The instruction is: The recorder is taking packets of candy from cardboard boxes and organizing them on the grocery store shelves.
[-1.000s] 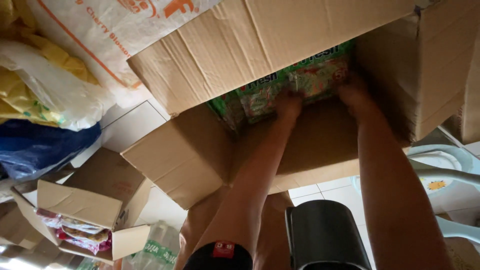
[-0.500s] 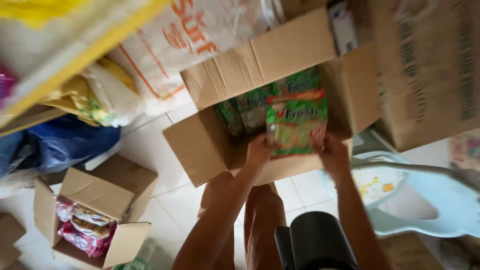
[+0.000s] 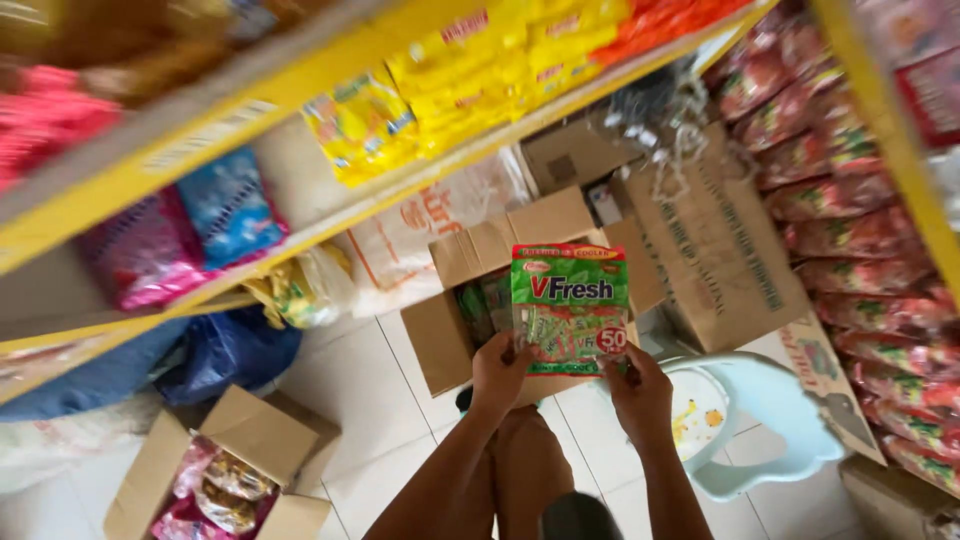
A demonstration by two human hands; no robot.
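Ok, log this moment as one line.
left hand: holds green packet | right hand: holds packet | above open box | shelves ahead

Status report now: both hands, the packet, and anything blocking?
Left hand and right hand each grip the green packet at its bottom corners. Packet raised above the open cardboard box. Nothing in the way.

Both forearms raised, left hand (image 3: 500, 372), right hand (image 3: 640, 392), each grip closed

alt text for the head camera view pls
Two hands, left hand and right hand, hold up a green sweets packet above an open cardboard box on a tiled floor, between yellow shelves stocked with packets.
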